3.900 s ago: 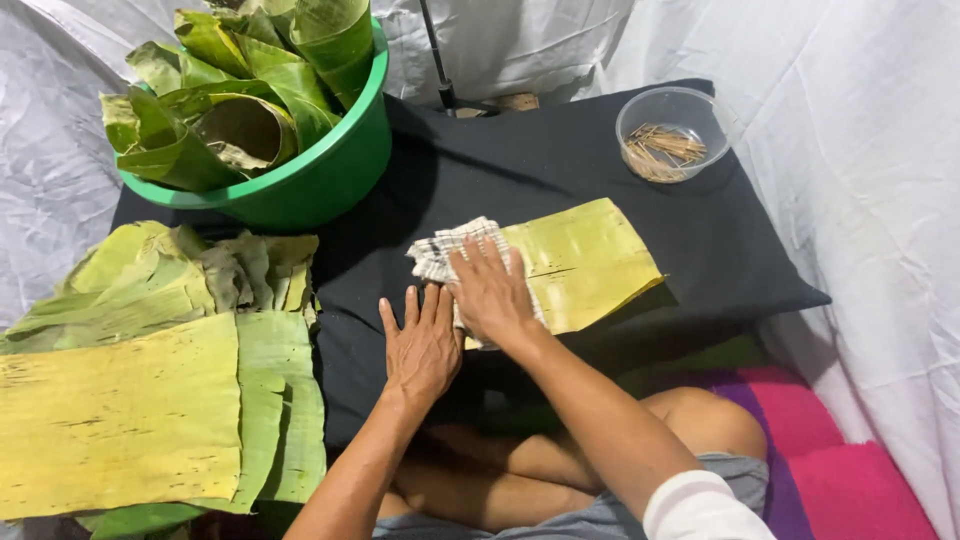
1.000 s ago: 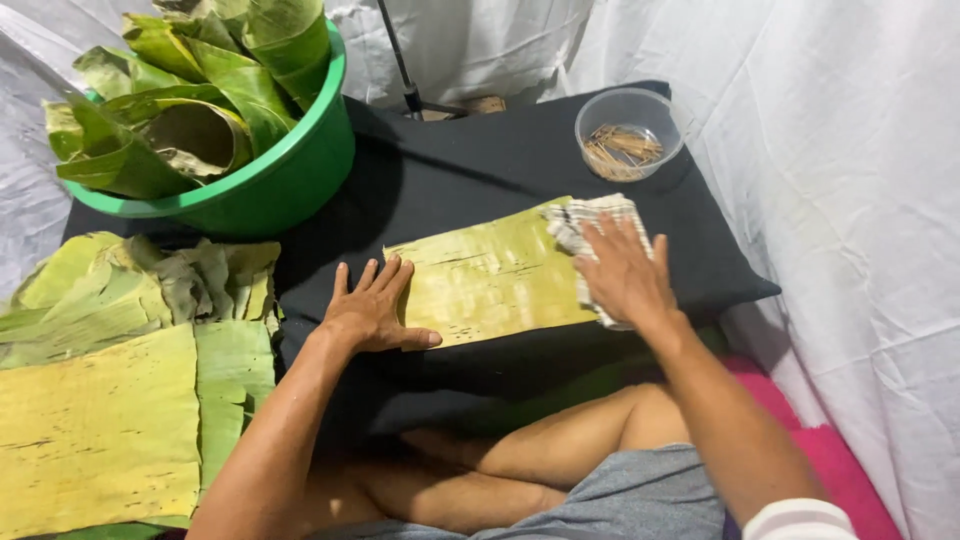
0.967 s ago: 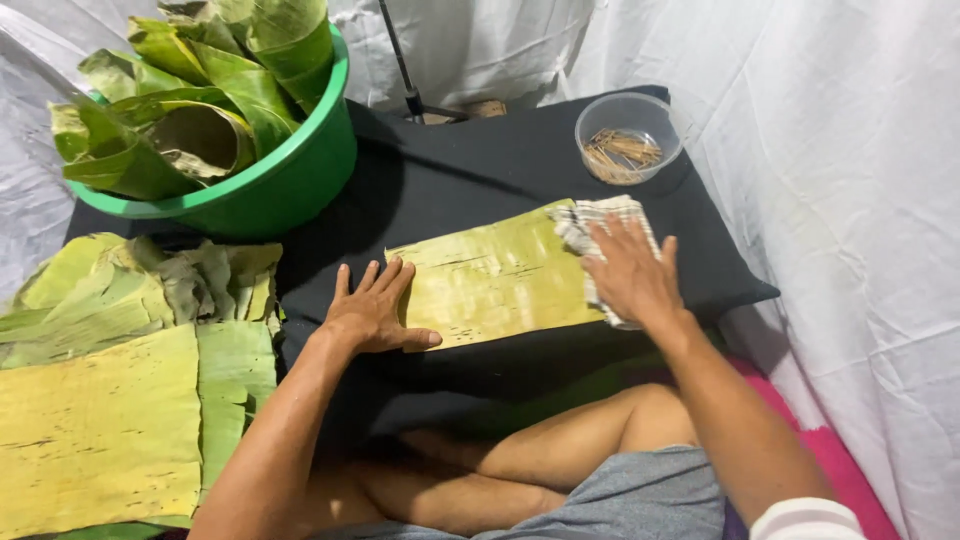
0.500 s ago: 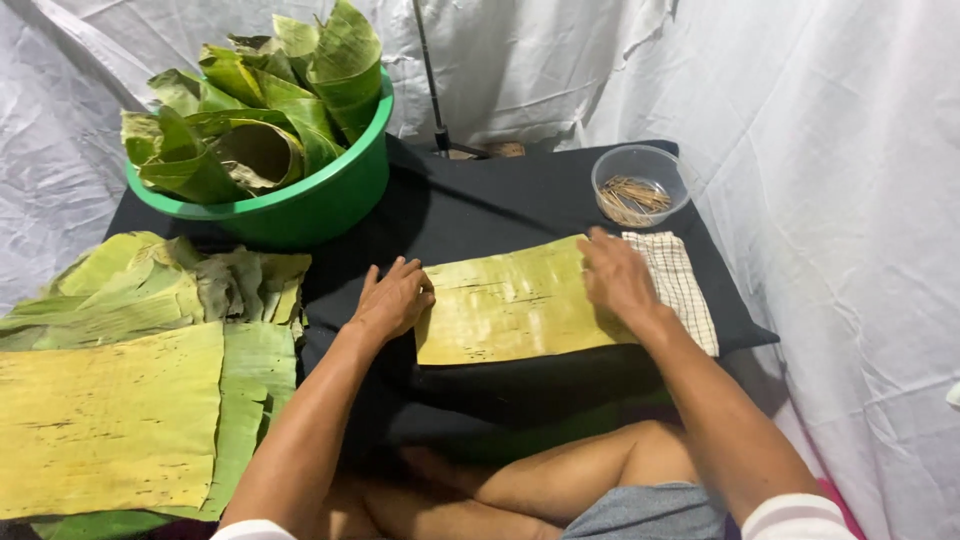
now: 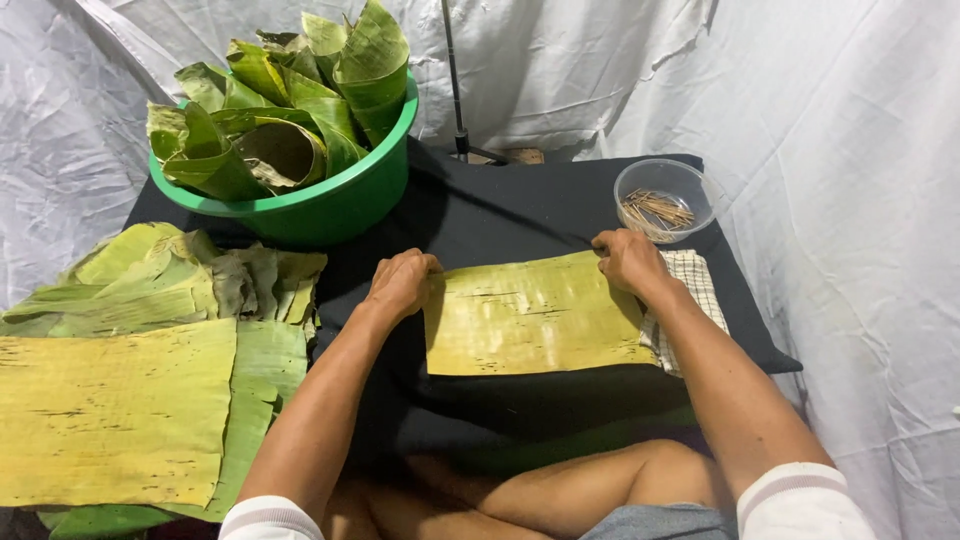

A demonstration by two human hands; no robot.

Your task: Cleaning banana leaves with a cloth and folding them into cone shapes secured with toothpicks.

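A yellow-green banana leaf sheet [image 5: 535, 318] lies flat on the black cloth-covered table [image 5: 500, 210]. My left hand [image 5: 402, 282] grips the sheet's far left corner with curled fingers. My right hand [image 5: 628, 260] grips its far right corner. A checked white cloth [image 5: 695, 290] lies under my right wrist, beside the leaf's right edge.
A green basin [image 5: 340, 200] filled with rolled banana leaves stands at the back left. A clear plastic bowl [image 5: 668, 192] of thin sticks sits at the back right. A stack of flat banana leaves [image 5: 130, 380] lies to my left. White sheeting surrounds everything.
My right hand has left the checked cloth and moved to the leaf's far right corner. My left hand went from flat beside the leaf to curled on its far left corner.
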